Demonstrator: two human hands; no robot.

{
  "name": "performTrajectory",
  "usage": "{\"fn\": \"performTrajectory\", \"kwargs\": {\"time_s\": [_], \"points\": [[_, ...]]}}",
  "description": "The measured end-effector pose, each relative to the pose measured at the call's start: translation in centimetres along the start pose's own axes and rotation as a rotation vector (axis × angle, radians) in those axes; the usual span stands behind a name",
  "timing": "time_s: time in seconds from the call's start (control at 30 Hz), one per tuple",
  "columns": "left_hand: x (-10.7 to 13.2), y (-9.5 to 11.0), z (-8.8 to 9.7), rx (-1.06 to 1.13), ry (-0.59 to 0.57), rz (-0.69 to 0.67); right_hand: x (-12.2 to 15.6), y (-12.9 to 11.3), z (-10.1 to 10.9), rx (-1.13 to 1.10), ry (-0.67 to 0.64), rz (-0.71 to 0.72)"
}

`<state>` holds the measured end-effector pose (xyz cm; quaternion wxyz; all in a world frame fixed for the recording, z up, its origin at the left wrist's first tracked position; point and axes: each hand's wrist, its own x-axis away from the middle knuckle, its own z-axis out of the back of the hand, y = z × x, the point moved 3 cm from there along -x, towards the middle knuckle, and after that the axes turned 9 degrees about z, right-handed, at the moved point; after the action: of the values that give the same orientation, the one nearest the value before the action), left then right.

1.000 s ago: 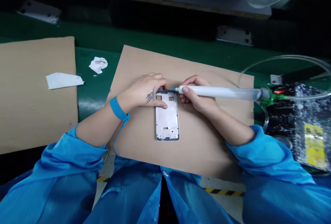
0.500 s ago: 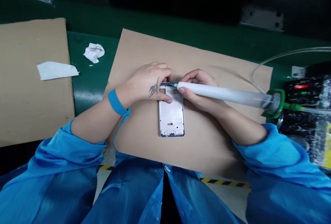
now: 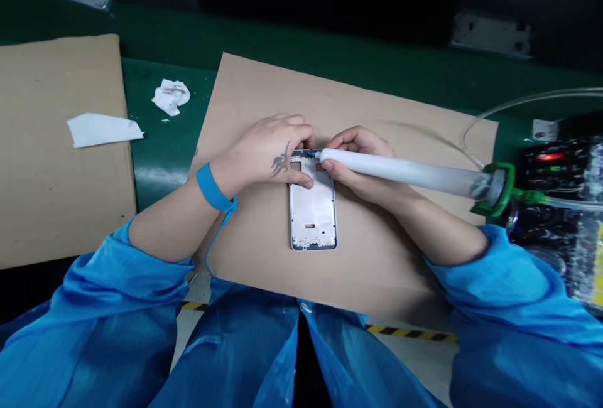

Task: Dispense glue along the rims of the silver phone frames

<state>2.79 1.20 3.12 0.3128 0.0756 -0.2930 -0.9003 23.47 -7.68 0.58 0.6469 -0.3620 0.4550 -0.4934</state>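
A silver phone frame (image 3: 313,213) lies lengthwise on a brown cardboard sheet (image 3: 377,257) in front of me. My left hand (image 3: 266,154), with a blue wrist strap, rests on the frame's top left corner, fingers curled over the edge and thumb pressing the plate. My right hand (image 3: 362,169) is closed around a long white glue syringe (image 3: 405,172). The syringe's blue tip touches the frame's top edge between my two hands. A green cap and a clear hose lead off the syringe's rear end to the right.
A second cardboard sheet (image 3: 47,194) lies to the left with a white paper scrap (image 3: 101,128) on it. A crumpled white wipe (image 3: 170,95) sits on the green belt (image 3: 160,157). A dark control box (image 3: 560,207) with lit lamps stands at the right.
The view shifted between the oldest frame and the later ones. The syringe tip crept slightly left along the frame's top edge. My left hand kept its hold on the frame.
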Motion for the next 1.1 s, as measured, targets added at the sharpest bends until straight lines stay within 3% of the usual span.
{"fn": "performTrajectory", "kwargs": {"time_s": [1.1], "points": [[-0.11,-0.32,-0.13,0.014,-0.014,-0.002,-0.21,-0.16,0.51,0.014,-0.005,-0.038]]}}
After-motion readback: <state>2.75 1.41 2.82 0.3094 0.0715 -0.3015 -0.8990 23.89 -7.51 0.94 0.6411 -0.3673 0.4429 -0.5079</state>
